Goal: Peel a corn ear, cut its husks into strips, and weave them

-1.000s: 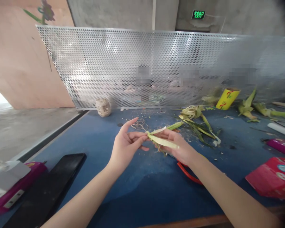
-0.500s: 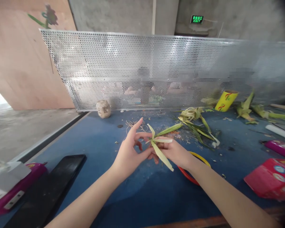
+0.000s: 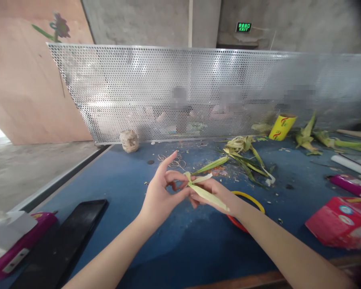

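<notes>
Item, middle of the frame: pale corn-husk strips [image 3: 207, 196], joined at a small knot, two tails splayed toward the lower right; I log them between both hands. Item: left hand [image 3: 157, 195], index finger raised clear, another finger bent to the knot, thumb tip near the right fingertips; I cannot tell whether it presses. Item: right hand [image 3: 222, 192], apparently pinching the strips from below, its fingertips partly covered by them. Item, behind the left hand: tangle of thin twine [image 3: 180, 164]. Item, just beyond the knot: green husk leaf [image 3: 212, 165] on the blue table [image 3: 168, 253], with a husk heap [image 3: 240, 144] further to the upper right. Item, partly behind the right wrist: yellow-and-red loop [image 3: 255, 199]. Risks, by my judgement: the knot could loosen if the right pinch slackens; a thin tail could split if pulled hard across its grain; the twine could snag the left fingers should they dip backward.
</notes>
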`<state>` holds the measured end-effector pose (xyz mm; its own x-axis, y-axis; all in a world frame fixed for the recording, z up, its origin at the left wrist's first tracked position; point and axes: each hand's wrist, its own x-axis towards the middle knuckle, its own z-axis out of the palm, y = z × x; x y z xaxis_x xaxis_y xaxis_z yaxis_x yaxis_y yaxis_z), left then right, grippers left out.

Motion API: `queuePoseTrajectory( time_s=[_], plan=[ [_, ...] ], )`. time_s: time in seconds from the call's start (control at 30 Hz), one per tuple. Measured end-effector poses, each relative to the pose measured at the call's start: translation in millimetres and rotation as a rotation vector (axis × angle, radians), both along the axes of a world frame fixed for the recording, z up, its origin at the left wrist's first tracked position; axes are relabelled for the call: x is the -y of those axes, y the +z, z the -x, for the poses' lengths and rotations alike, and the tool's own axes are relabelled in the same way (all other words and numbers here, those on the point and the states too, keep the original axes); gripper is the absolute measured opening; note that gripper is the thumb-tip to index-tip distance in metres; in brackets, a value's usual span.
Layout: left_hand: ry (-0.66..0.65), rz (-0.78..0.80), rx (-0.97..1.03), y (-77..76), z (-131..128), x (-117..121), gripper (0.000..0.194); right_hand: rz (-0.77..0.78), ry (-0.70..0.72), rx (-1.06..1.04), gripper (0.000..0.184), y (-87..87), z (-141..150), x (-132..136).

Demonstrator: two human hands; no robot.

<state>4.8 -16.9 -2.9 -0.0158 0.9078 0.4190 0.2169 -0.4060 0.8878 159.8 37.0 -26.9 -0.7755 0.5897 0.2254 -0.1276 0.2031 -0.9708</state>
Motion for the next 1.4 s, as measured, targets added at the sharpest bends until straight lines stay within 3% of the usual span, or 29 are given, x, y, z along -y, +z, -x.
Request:
queuePoseTrajectory(
  time_s=[0.13,0.33,0.57,0.77,0.9,1.17,1.4],
  plan=[
    [-0.043,0.02,0.058,2.5,-0.3,0.4,0.082,0.045,0.017,-0.074,0.019,-4.5,-2.7,-2.3],
    [-0.014,-0.021,0.035,0.7,-0.4,0.0,0.076,-0.051,-0.041,-0.003,0.021,-2.5,-3.6,1.8],
    [0.052,-0.108,-0.077,-4.5,0.5,-1.2,0.07,-0.486,-0.547,0.061,0.019,-3.0,-0.1,2.2],
    [-0.047,0.035,0.121,1.9,-6.1,3.6,0.079,-0.711,-0.545,0.064,0.022,0.5,-4.2,3.6],
    [0.005,0.156,0.301,5.1,-9.0,3.6,0.075,-0.859,-0.582,0.125,0.023,2.1,-3.9,7.6],
    [0.062,0.193,0.331,1.9,-10.3,-0.1,0.083,-0.912,-0.482,0.181,0.021,0.7,-5.3,7.6],
    [0.088,0.177,0.395,-2.4,-14.5,-1.0,0.077,-0.643,-0.563,0.064,0.024,-0.5,-2.8,9.9]
  ],
)
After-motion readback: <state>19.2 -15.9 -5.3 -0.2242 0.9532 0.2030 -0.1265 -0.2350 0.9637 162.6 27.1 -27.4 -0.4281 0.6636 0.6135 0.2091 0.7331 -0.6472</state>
